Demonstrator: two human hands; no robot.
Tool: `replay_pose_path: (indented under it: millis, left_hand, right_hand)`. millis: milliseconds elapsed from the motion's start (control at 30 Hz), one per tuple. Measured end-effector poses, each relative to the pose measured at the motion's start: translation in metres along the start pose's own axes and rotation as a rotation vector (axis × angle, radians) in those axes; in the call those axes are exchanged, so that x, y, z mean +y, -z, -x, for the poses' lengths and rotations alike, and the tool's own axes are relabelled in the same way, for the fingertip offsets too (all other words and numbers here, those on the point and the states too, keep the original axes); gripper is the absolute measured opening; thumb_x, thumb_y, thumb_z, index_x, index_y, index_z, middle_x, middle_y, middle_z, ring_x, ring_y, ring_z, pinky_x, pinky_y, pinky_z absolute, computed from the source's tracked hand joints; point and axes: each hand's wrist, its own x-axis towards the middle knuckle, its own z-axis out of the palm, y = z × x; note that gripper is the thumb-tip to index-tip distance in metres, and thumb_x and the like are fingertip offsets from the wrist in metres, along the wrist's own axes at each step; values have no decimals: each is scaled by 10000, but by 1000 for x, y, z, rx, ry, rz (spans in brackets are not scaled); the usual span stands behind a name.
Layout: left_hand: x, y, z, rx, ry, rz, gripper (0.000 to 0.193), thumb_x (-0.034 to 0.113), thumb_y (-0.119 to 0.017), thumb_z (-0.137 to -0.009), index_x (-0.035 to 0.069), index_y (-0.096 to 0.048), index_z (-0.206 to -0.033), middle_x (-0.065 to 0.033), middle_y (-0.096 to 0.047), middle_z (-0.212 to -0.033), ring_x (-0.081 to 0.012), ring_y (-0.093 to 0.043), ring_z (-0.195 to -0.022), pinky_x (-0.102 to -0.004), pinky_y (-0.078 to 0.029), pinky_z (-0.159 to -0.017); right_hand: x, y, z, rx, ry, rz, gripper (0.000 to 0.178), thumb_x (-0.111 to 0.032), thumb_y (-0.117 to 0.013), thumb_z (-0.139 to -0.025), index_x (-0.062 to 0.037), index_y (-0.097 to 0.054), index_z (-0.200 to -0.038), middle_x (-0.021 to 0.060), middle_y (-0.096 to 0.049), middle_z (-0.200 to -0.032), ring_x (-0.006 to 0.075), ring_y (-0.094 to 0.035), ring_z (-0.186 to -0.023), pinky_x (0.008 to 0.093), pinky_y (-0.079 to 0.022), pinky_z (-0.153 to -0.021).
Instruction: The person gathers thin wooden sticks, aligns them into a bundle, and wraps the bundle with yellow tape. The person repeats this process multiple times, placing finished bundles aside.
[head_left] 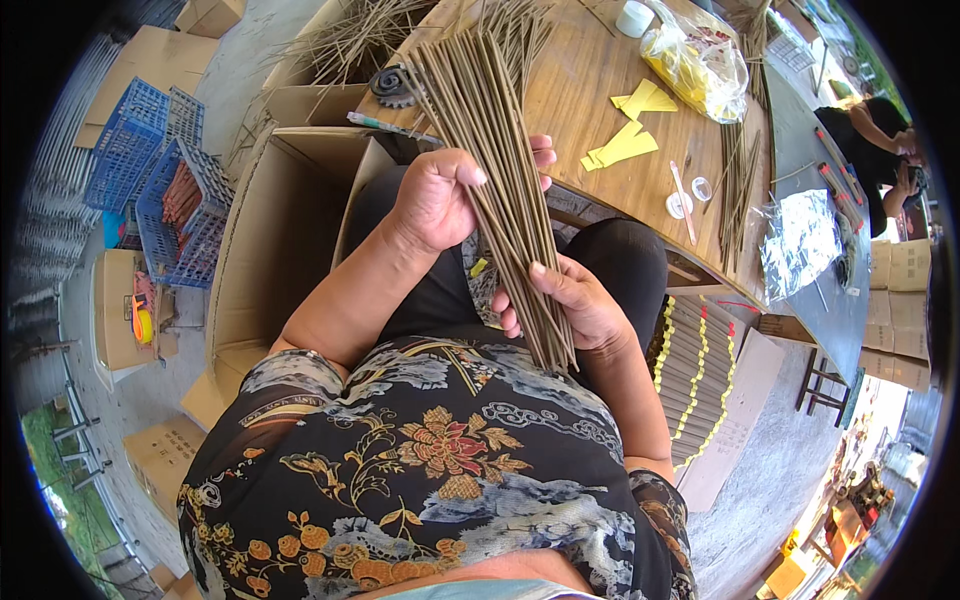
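Wooden table [575,85], both hands [435,205] gripping a stick bundle [510,215]

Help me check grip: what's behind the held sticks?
Left hand and right hand curl behind the held sticks, fingers protruding; other sticks and table lie beyond. Finger parts directly behind are covered.

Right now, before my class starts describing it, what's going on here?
A person holds a bundle of thin brown sticks at a slant: the left fingers grip it farther from the body, the right fingers nearer its lower end. Ahead, yellow strips and more loose sticks lie on a wooden table. An open cardboard box stands to the left.
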Motion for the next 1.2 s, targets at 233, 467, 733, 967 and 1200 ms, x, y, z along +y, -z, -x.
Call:
replay_pose_path:
  millis: [233,467,733,967,1200]
  left_hand:
    - [-2,7,-3,-15,-35,50,549,389,-419,-893,-49,-409,-1224,-275,-445,-1223,-372,-441,-1150,-506,-339,-985]
    - [1,3,0,68,-110,-74,496,411,-430,-898,12,-433,-1194,-144,-548,-1102,-256,-528,-1028,-414,-414,-910]
    - [7,4,5,175,-92,-91,441,401,-372,-925,37,-468,-1156,-82,-577,-1045,-182,-550,-939,-346,-422,-871]
    - [11,12,7,335,-230,-266,164,180,-542,-873,64,-569,-984,-47,-611,-936,-149,-565,-866,-324,-440,-813]
    - [14,12,8,279,-174,-370,112,140,-575,-846,49,-587,-911,-39,-622,-838,-136,-579,-741,-305,-471,-730]
  right_hand:
    - [3,-2,-4,60,-19,103,231,-82,-642,-784,7,-549,-975,59,-575,-722,133,-549,-604,242,-463,-533]
    - [3,0,-3,46,-19,102,223,-77,-658,-767,-4,-550,-948,54,-572,-698,127,-543,-574,234,-451,-504]
    - [3,3,-2,44,-29,72,209,-65,-640,-774,0,-548,-950,78,-586,-703,145,-563,-565,240,-469,-498]
    - [1,6,2,48,1,62,201,-62,-637,-776,9,-552,-944,84,-590,-697,148,-561,-554,238,-470,-497]
    - [0,9,2,39,-28,70,195,-71,-635,-784,12,-556,-942,86,-594,-702,151,-568,-562,243,-476,-507]
